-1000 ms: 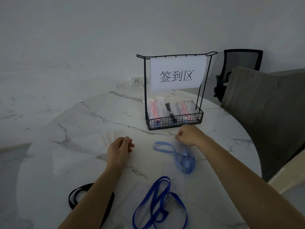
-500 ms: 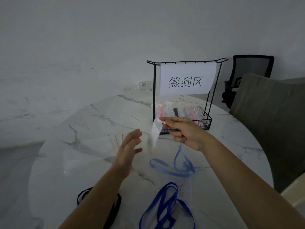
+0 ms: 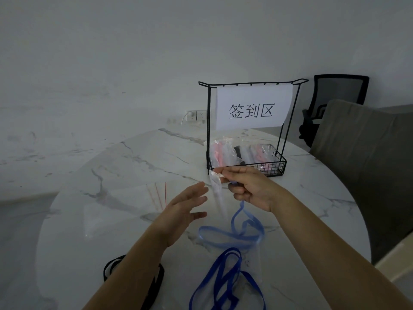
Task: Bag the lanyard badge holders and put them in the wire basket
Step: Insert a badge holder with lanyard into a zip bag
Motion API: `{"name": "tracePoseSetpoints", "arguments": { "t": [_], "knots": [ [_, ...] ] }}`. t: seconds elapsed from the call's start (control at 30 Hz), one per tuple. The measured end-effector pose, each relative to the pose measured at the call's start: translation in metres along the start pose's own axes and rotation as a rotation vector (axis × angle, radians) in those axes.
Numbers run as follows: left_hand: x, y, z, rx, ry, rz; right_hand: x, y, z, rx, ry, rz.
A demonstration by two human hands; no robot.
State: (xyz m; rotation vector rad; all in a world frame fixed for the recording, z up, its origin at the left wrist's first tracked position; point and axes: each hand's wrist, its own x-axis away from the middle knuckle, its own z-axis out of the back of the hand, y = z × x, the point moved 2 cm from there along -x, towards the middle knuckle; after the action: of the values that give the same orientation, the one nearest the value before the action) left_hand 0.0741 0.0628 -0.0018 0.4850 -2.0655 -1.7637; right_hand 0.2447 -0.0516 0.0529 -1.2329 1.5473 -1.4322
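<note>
While right hand (image 3: 252,186) pinches the badge holder (image 3: 216,189) by its top edge, it's now lifted off the table, up from where it lay a second ago.

Thumb and fingers closed on holder; light-blue lanyard (image 3: 237,229) trails down into a clear zip bag (image 3: 252,256) on the marble table (image 3: 125,166). Left hand (image 3: 181,211) is raised, fingers spread, holding nothing, just beside the holder. Wire basket (image 3: 271,166) behind already has bagged sets. Dark-blue lanyard (image 3: 223,280) and black lanyard (image 3: 111,267) not bagged yet. Likely still loading this one.
</note>
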Motion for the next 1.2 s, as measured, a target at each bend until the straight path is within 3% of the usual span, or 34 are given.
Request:
{"name": "tracePoseSetpoints", "arguments": {
  "t": [0.2,0.37,0.63,0.87,1.2],
  "knots": [
    [0.009,0.0,-0.006,0.106,-0.035,-0.006,0.005,-0.002,-0.005,-0.012,0.036,0.014],
    [0.015,0.003,-0.002,0.275,0.046,0.051,0.01,-0.001,-0.005,0.221,0.175,0.041],
    [0.015,0.012,0.008,0.477,0.138,0.027,0.017,0.007,-0.01,0.389,0.171,0.026],
    [0.018,0.013,0.007,0.471,0.116,-0.012,0.026,0.01,-0.012,0.428,0.194,0.033],
    [0.015,0.008,0.015,0.518,0.341,-0.056,0.031,0.026,-0.028,0.485,0.067,-0.058]
  ]
}}
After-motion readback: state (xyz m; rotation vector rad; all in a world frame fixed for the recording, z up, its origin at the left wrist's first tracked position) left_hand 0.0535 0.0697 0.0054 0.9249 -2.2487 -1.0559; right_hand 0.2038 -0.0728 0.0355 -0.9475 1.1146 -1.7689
